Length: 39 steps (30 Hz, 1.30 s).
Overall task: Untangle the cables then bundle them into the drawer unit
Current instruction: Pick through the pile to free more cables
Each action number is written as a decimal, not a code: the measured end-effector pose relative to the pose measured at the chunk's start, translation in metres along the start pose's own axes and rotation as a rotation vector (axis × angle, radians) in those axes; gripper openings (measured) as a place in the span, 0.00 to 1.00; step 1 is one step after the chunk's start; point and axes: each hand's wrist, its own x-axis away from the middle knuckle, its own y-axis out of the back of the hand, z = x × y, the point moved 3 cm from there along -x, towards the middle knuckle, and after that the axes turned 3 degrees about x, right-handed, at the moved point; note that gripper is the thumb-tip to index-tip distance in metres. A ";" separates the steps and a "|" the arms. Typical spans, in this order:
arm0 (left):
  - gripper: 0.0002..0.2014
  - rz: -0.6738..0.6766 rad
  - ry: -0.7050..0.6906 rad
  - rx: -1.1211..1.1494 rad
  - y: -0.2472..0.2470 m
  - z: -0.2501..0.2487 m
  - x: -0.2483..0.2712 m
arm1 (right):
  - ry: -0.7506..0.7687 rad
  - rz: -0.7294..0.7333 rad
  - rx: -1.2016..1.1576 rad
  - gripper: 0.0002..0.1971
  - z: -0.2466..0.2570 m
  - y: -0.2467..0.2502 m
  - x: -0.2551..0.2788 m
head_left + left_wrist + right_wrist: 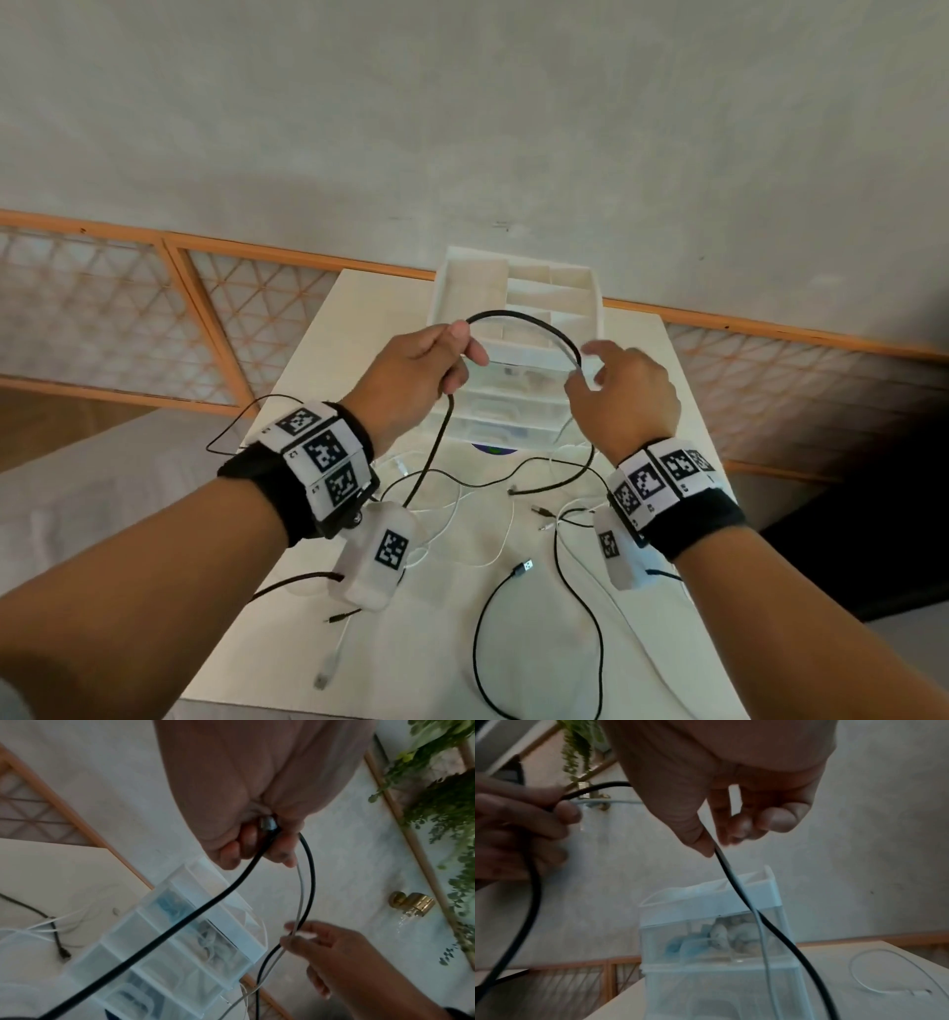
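I hold a black cable (524, 319) up in front of the drawer unit (516, 354), which stands at the far end of the white table (441, 642). My left hand (411, 377) is clenched around it: in the left wrist view the fingers (231, 852) curl over the cable just below its metal plug (267, 822). From there the cable arches over to my right hand (624, 398), where thumb and fingertips pinch it together with a thin white cable (762, 935) that runs alongside it. Below that pinch both strands drop in front of the drawer unit's clear top drawer (706, 941), which has pale and blue items inside; I cannot tell what they are. The black cable also hangs from my left hand down to the table, where more black and white cables (513, 493) lie loosely crossed over one another. A black USB cable (518, 569) curls in a loop nearer to me, and a white plug end (322, 679) lies near the table's near left edge.
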 end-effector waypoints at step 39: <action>0.17 -0.121 0.269 0.032 0.040 0.043 0.023 | -0.119 0.323 -0.116 0.30 -0.069 -0.012 -0.001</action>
